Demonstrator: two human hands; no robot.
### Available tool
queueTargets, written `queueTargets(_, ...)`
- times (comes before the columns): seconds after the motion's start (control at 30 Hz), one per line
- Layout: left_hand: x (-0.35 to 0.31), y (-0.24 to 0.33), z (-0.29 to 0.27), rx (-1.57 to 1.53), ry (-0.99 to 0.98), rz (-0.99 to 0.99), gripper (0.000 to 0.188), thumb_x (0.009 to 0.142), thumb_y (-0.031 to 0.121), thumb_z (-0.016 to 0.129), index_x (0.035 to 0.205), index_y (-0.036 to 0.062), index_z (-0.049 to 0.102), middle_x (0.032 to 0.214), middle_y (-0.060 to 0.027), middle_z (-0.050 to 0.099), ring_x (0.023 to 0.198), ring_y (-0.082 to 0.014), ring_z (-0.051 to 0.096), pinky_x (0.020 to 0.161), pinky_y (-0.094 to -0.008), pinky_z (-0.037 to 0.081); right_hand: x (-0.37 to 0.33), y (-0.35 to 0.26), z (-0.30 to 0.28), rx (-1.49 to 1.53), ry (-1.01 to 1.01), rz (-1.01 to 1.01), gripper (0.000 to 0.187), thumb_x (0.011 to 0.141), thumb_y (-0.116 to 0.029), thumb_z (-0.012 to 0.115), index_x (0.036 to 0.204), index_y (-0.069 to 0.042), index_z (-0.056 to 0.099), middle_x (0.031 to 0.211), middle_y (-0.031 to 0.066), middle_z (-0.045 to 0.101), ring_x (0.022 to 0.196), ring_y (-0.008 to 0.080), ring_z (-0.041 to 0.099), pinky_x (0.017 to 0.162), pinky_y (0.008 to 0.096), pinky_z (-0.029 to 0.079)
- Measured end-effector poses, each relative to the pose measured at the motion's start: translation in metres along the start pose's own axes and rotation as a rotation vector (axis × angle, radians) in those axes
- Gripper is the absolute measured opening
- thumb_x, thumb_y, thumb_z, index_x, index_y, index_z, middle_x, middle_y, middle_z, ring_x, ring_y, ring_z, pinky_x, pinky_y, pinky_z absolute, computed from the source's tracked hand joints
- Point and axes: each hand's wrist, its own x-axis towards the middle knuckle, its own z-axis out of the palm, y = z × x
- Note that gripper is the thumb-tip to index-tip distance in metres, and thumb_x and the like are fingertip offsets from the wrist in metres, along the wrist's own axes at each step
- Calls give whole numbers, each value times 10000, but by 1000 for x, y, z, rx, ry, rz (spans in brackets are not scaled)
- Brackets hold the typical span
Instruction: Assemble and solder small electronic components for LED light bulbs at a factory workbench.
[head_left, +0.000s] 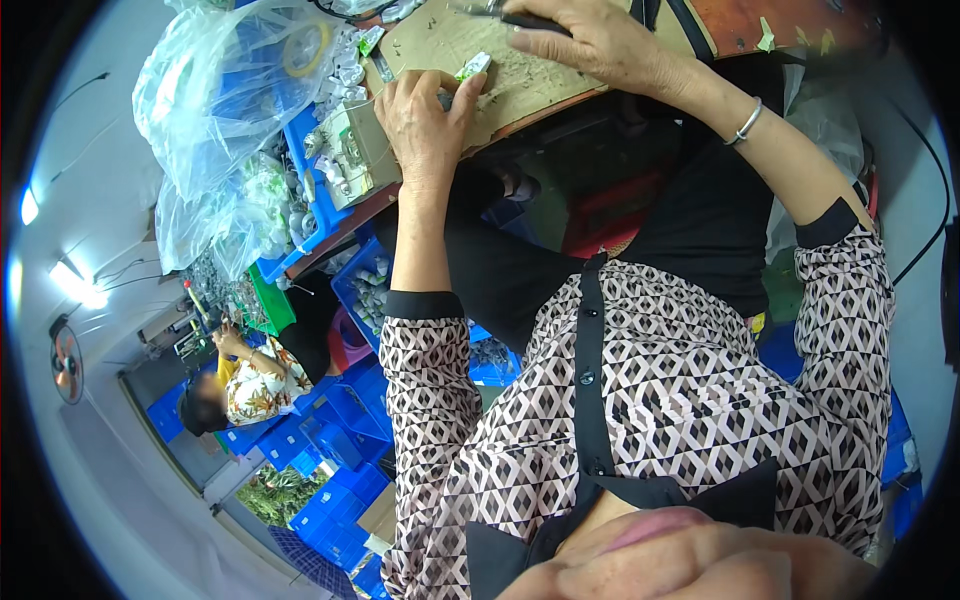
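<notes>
On the worn tan board [520, 85], my left hand [425, 125] is closed, fingers curled down, around a small grey part [446, 100] that shows between thumb and fingers. Just beyond the thumb tip is a small white and green piece [473, 67]; whether the thumb touches it, I cannot tell. My right hand [600, 45], with a silver bangle on the wrist, grips a dark-handled tool [535, 22] above the board. The tool's far end is blurred, so its kind does not show.
A cream box [362, 150] with wires stands left of my left hand. Beside it are a blue tray [325, 215] of small grey parts and a large clear plastic bag [215, 110]. Blue bins [345, 430] and another person [255, 380] are farther off at left.
</notes>
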Motion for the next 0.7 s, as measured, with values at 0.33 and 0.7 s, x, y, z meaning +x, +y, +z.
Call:
queueTargets(0.33, 1, 7, 2, -51, 15, -4, 242, 795, 333, 782, 790, 99, 721, 907, -81, 646, 984, -310, 565, 950, -438, 378, 6, -14, -21, -408, -148, -69, 411, 921, -408, 658, 975, -4, 612, 933, 209, 639, 907, 373, 654, 766, 437, 526)
queueTargets(0.7, 7, 9, 4, -181, 64, 53, 139, 787, 151, 786, 815, 66, 680, 969, -81, 623, 928, -303, 603, 819, -410, 471, 1, -9, 0, -892, -123, -344, 311, 871, -381, 670, 859, -71, 650, 837, 104, 653, 787, 250, 651, 714, 387, 494)
